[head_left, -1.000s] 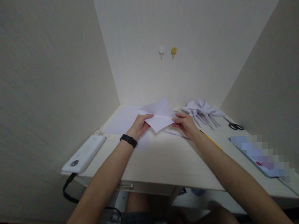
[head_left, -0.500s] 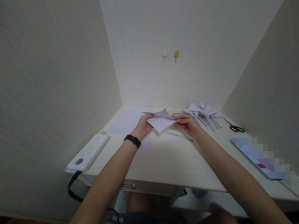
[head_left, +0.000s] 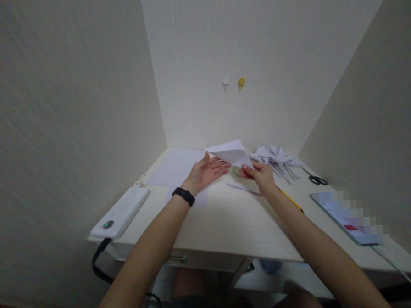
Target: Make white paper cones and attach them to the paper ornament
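Observation:
A folded sheet of white paper (head_left: 231, 151) is raised above the desk. My right hand (head_left: 261, 175) pinches its lower right corner between thumb and fingers. My left hand (head_left: 208, 172), with a black band on the wrist, is open under the paper's left side, palm up and fingers stretched out. The left thumb is near the paper's edge; whether it touches I cannot tell. Behind the right hand lies a bundle of folded white paper pieces (head_left: 276, 157). A thin white paper strip (head_left: 243, 188) lies on the desk below the hands.
Flat white sheets (head_left: 173, 167) lie at the back left. A white power bank-like device (head_left: 121, 213) with a black cable rests at the left edge. Black-handled scissors (head_left: 317, 180), a tablet (head_left: 345, 220) and a yellow pencil-like stick (head_left: 290, 200) are on the right.
My left hand has let go of the paper and spread its fingers. The paper has turned and risen slightly, held by the right hand alone. The yellow stick has come into view.

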Available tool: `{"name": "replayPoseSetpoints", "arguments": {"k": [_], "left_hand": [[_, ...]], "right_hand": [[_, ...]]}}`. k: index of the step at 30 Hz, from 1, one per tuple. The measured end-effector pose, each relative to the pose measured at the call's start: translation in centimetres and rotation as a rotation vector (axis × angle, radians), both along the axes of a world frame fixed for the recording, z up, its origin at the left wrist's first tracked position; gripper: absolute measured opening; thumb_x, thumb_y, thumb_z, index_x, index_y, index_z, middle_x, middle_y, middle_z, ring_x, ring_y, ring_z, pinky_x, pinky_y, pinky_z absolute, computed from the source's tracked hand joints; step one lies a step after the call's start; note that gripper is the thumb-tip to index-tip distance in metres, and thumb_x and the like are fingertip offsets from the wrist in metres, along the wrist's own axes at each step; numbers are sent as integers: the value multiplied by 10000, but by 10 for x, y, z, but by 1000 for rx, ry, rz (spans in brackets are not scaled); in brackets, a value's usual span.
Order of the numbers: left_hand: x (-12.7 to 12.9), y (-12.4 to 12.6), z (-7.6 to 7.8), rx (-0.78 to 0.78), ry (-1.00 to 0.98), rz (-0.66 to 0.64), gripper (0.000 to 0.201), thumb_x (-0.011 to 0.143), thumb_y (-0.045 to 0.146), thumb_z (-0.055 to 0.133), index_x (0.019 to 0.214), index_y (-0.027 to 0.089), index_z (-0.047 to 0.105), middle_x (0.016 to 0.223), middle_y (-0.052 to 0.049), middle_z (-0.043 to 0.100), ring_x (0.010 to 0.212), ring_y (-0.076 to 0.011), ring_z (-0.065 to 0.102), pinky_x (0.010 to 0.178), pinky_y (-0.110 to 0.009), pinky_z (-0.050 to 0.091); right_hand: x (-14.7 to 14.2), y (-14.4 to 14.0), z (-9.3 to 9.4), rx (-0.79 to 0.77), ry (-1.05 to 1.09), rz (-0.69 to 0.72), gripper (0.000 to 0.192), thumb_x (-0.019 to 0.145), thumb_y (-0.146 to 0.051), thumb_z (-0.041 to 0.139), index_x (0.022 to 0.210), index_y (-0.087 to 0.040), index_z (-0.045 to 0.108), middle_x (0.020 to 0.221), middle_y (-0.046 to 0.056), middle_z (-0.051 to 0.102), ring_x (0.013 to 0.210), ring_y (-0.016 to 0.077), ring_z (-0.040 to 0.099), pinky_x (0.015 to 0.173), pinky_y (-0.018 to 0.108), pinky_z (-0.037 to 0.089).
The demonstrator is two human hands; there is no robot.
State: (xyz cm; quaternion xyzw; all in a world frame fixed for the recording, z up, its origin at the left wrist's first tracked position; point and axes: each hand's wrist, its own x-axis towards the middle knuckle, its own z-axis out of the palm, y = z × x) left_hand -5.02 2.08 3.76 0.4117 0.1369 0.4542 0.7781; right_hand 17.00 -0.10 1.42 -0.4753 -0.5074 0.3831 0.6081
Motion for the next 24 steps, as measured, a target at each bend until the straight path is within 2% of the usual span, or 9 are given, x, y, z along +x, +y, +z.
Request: {"name": "replayPoseSetpoints", "arguments": {"k": [2, 4, 7, 10, 14, 18, 24], "left_hand": [[3, -1, -2, 100, 84, 21, 416, 684, 332, 848, 986, 103, 677, 1105, -165, 701, 1057, -256, 674, 974, -369, 488], [7, 1, -7, 159, 221, 116, 404, 647, 276, 881, 963, 120, 684, 1010, -113, 714, 947, -199, 687, 857, -318, 506], [13, 6, -17, 145, 354, 281, 365, 611, 318, 899, 821, 116, 678, 830, -70, 705, 794, -155, 677, 665, -245, 465], [16, 9, -22, 93, 363, 379, 392, 552, 342, 922, 708, 119, 641, 735, -56, 689, 721, -143, 666, 575, -217, 410], [14, 11, -21, 44, 343, 380, 417, 502, 327, 944, 664, 126, 617, 703, -47, 683, 698, -140, 673, 543, -207, 396], [11, 12, -19, 23, 399, 351, 411, 489, 306, 954, 643, 127, 617, 670, -45, 673, 670, -146, 673, 500, -205, 377], [8, 13, -16, 49, 491, 380, 336, 549, 280, 930, 668, 106, 668, 681, -84, 699, 603, -125, 625, 512, -227, 385]], "right_hand": [[-4, -4, 1, -30, 76, 20, 471, 508, -543, 882, 755, -165, 746, 729, 59, 760, 581, 185, 676, 628, 334, 600], [-9, -9, 2, -60, 109, 73, 466, 499, -513, 899, 759, -160, 743, 737, 64, 760, 580, 170, 677, 633, 311, 605], [-17, -14, 3, -113, 123, 152, 440, 487, -447, 923, 764, -157, 742, 757, 75, 762, 610, 168, 689, 659, 303, 615], [-24, -18, 1, -127, 151, 182, 417, 465, -394, 939, 750, -169, 735, 760, 57, 755, 645, 169, 691, 696, 320, 623], [-29, -18, -3, -105, 165, 151, 398, 452, -373, 933, 718, -161, 727, 705, 24, 725, 610, 142, 657, 676, 301, 612], [-24, -14, -6, -124, 165, 88, 416, 415, -346, 938, 729, -161, 738, 709, 31, 734, 598, 155, 659, 657, 316, 613], [-16, -8, -6, -146, 144, 121, 390, 446, -318, 931, 753, -175, 739, 734, 34, 743, 593, 171, 678, 650, 323, 623]]}}
